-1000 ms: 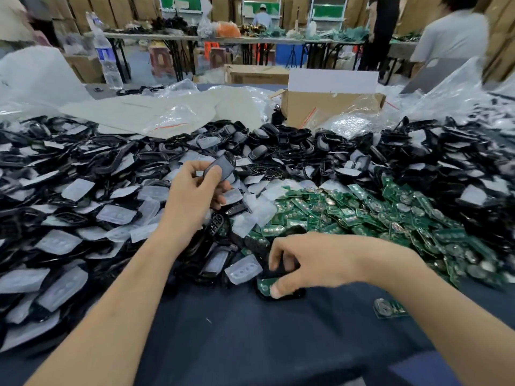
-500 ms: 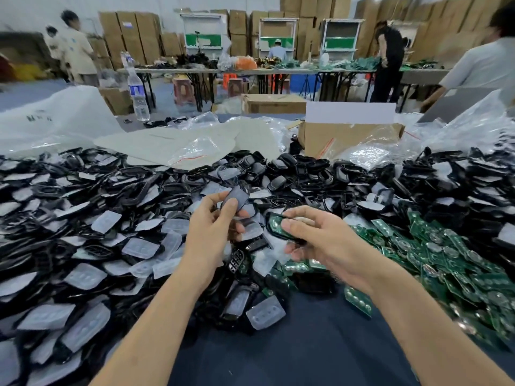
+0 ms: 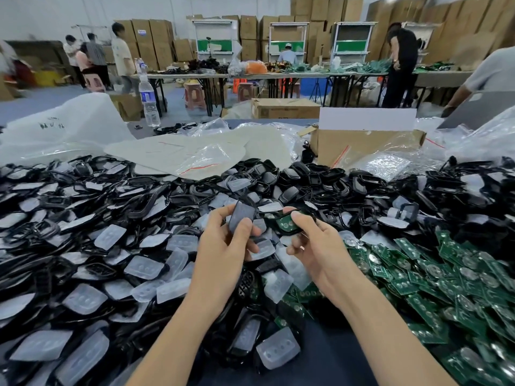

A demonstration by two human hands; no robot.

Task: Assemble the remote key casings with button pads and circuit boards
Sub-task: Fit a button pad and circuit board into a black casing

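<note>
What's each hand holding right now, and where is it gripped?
Left hand pinches a dark casing piece by its lower part. Right hand grips a black casing holding a green circuit board, by its right edge.

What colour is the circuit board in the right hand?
Green: the circuit board shows best in the head view.

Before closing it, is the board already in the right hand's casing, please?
In: the green board shows framed by the black casing.
</note>
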